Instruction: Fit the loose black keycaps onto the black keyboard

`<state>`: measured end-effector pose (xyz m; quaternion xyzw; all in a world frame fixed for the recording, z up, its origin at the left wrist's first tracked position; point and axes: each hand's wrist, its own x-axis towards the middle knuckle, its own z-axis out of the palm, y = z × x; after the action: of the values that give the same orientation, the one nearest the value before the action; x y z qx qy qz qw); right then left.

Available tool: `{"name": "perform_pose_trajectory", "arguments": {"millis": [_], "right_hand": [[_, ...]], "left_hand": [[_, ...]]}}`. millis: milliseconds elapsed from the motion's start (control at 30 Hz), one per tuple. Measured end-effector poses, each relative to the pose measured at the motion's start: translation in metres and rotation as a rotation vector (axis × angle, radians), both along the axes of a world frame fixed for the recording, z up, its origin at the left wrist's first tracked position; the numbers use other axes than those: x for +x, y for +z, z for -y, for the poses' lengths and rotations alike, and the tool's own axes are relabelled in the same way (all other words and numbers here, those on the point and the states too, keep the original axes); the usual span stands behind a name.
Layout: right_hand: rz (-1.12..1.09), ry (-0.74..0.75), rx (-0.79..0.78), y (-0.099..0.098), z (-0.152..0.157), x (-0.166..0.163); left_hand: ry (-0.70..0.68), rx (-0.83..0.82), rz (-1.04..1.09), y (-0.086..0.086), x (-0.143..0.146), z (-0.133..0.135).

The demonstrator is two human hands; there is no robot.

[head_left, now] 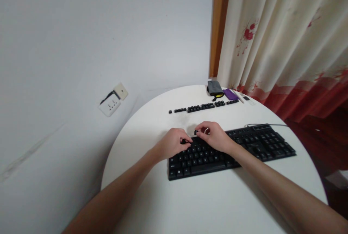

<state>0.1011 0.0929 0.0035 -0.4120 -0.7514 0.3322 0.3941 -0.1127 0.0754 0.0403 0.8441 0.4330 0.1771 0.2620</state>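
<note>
Black plastic makes up the keyboard [212, 159], which is laid slightly aslant on the round white table [195, 205], its left end set nearer the viewer than its right. Pale legends are printed on its dark keys, a long bar is fitted along its near edge, and a panel with a light outline [261, 127] is set into its far right corner; a thin cable [272, 124] is led away behind that corner. Over the keyboard's far left part the left hand [172, 142] is held with fingers bent and the tips brought down at the keys; whether anything is grasped by it cannot be told. Just to its right, at the keyboard's far edge, a small black key [195, 132] is pinched between the thumb and fingers of the right hand [216, 138]. Beyond the keyboard, loose black keys [201, 107] are lined up in groups, with a single one placed at the left end. Farther beyond the keyboard, past those keys, a grey pouch [214, 87] is laid with a bit of yellow [219, 95] showing at its near edge, and a purple pouch [230, 94] is placed beside it; the contents of both are hidden.
</note>
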Motion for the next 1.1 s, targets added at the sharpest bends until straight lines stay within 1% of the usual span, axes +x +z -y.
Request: {"name": "perform_pose_trajectory", "arguments": {"millis": [133, 367, 800, 1000, 1100], "right_hand": [[0.057, 0.078, -0.001, 0.002, 0.002, 0.003], [0.093, 0.097, -0.027, 0.003, 0.003, 0.005], [0.146, 0.197, -0.052, 0.01, 0.008, 0.005], [0.189, 0.201, -0.019, 0.007, 0.011, 0.004], [0.219, 0.2, 0.007, 0.008, 0.012, 0.003]], "left_hand": [[0.014, -0.016, 0.016, -0.001, -0.001, -0.001], [-0.012, -0.055, 0.011, -0.004, -0.002, -0.002], [0.001, 0.018, -0.015, -0.001, 0.003, 0.001], [0.038, 0.027, -0.035, 0.0, 0.007, 0.003], [0.02, 0.028, -0.032, -0.001, 0.006, 0.003]]}}
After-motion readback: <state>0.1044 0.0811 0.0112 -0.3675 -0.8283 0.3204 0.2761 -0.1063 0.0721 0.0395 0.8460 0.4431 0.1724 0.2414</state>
